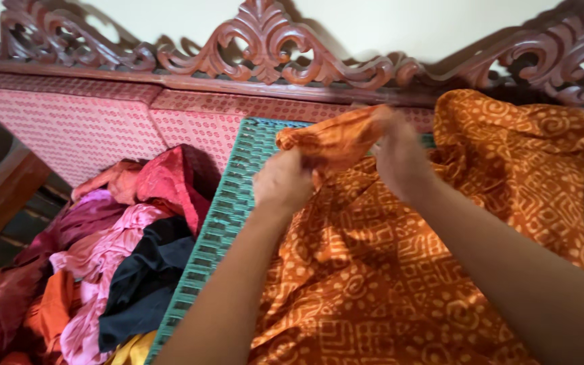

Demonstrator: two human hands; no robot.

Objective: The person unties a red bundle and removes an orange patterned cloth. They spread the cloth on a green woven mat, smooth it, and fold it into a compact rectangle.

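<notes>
Both hands, left hand (282,181) and right hand (400,157), were clamped on the orange patterned cloth (386,270), barely folded. The clothes heap (113,263) beside it sat unsorted.

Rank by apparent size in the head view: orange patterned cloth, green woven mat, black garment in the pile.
1. orange patterned cloth, held up by the left hand and right hand; nearness to the camera inflates it.
2. green woven mat, mostly covered by the cloth, so true size unclear.
3. black garment.
</notes>
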